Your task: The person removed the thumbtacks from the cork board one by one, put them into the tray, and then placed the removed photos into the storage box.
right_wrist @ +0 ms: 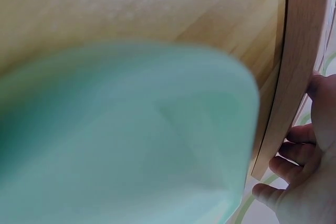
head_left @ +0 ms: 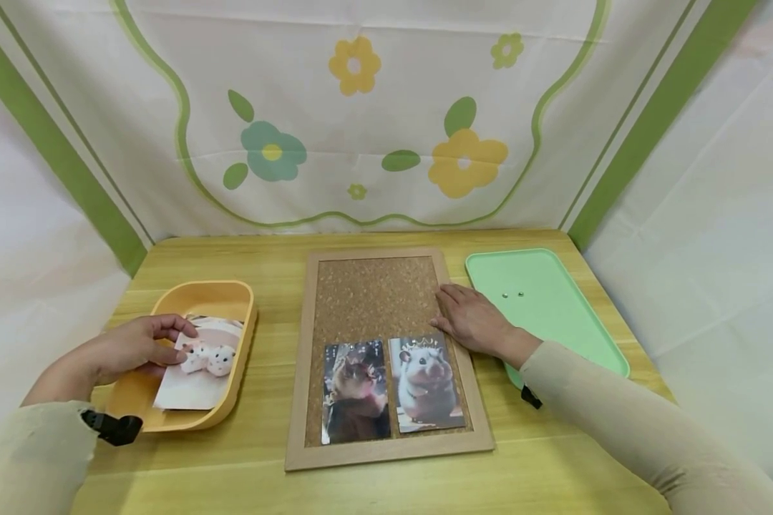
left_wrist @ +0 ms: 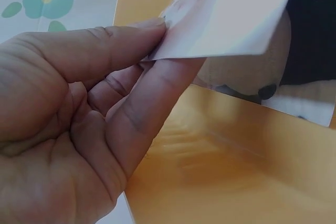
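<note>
My left hand (head_left: 129,347) is over the orange basket (head_left: 248,315) and pinches a photo card (head_left: 209,368) between thumb and fingers. That card shows two pale round animals. In the left wrist view the held card (left_wrist: 231,19) is tilted up above another photo (left_wrist: 247,66) with dark areas, lying in the basket. My right hand (head_left: 470,318) rests at the right edge of a wood-framed cork board (head_left: 373,293), its fingers loosely bent against the frame (right_wrist: 296,66). On the board's lower half lie a dark cat photo (head_left: 356,393) and a hamster photo (head_left: 425,383), side by side.
A mint green tray (head_left: 554,315) lies right of the board, partly under the right forearm. Two small shiny pieces (head_left: 512,295) sit in it. The wooden table (head_left: 277,379) meets a flowered white cloth (head_left: 361,193) at the back.
</note>
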The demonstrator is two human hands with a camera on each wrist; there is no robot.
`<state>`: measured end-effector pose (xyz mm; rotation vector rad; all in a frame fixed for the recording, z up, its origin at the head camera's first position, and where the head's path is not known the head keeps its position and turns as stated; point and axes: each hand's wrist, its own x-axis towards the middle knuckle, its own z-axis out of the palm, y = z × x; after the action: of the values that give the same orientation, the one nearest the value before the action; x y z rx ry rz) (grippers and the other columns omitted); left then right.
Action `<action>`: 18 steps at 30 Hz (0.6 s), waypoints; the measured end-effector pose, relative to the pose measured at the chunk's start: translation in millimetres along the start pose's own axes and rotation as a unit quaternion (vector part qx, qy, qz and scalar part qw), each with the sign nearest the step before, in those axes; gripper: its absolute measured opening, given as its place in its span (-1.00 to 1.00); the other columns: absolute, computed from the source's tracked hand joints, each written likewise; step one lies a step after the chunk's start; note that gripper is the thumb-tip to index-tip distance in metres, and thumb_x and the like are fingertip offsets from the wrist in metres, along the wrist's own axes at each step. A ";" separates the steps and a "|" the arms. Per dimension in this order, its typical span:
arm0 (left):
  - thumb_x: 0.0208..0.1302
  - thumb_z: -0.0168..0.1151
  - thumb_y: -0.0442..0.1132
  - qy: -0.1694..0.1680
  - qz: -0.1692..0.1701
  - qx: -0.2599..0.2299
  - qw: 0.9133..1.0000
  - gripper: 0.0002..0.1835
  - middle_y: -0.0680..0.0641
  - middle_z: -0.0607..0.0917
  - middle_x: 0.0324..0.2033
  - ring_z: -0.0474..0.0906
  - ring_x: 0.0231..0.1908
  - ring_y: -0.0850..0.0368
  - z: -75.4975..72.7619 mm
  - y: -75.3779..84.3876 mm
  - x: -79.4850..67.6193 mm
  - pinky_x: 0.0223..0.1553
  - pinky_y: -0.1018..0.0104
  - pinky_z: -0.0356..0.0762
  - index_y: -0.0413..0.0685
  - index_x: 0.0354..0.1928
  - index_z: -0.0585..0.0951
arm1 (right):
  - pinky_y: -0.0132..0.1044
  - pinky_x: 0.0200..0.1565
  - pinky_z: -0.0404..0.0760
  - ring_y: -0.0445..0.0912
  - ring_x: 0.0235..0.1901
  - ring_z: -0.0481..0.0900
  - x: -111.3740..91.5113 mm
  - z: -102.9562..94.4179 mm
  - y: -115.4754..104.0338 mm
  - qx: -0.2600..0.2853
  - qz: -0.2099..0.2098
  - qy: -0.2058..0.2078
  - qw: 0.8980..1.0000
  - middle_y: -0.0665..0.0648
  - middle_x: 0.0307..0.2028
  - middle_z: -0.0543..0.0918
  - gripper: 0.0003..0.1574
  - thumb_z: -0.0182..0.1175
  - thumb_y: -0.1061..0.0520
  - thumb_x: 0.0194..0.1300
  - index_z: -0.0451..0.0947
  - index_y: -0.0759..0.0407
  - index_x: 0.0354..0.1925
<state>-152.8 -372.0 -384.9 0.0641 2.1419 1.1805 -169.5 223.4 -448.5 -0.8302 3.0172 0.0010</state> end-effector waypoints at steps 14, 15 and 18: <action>0.41 0.36 -0.35 0.019 -0.011 0.038 0.999 -0.52 -0.15 0.47 -0.13 0.62 -0.25 0.08 4.6 5.4 -2.0 -0.28 0.22 0.73 -0.34 0.25 0.40 | 0.19 0.52 0.29 0.29 0.54 0.28 0.0 -1.2 0.1 0.007 0.007 -0.007 1.000 0.41 0.53 0.33 -0.09 -0.04 -0.27 0.66 0.24 0.40 0.56; 0.41 0.36 -0.35 0.022 -0.015 0.046 0.999 -0.53 -0.15 0.47 -0.14 0.62 -0.25 0.07 4.9 6.0 -2.2 -0.27 0.22 0.74 -0.34 0.24 0.41 | 0.19 0.52 0.29 0.29 0.54 0.28 0.2 -1.2 0.0 0.007 0.007 -0.008 1.000 0.41 0.53 0.33 -0.09 -0.03 -0.27 0.66 0.24 0.40 0.56; 0.42 0.33 -0.38 0.030 -0.021 0.078 0.996 -0.58 -0.16 0.50 -0.15 0.62 -0.24 0.04 5.0 8.3 -2.7 -0.26 0.21 0.75 -0.36 0.20 0.42 | 0.19 0.52 0.28 0.29 0.54 0.27 0.5 -1.2 -0.4 0.009 0.008 -0.010 1.000 0.40 0.54 0.33 -0.09 -0.04 -0.28 0.67 0.23 0.39 0.56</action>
<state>-150.0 -364.4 -379.0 0.0523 2.2737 1.0005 -169.7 222.8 -447.3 -0.8004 3.0002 -0.0188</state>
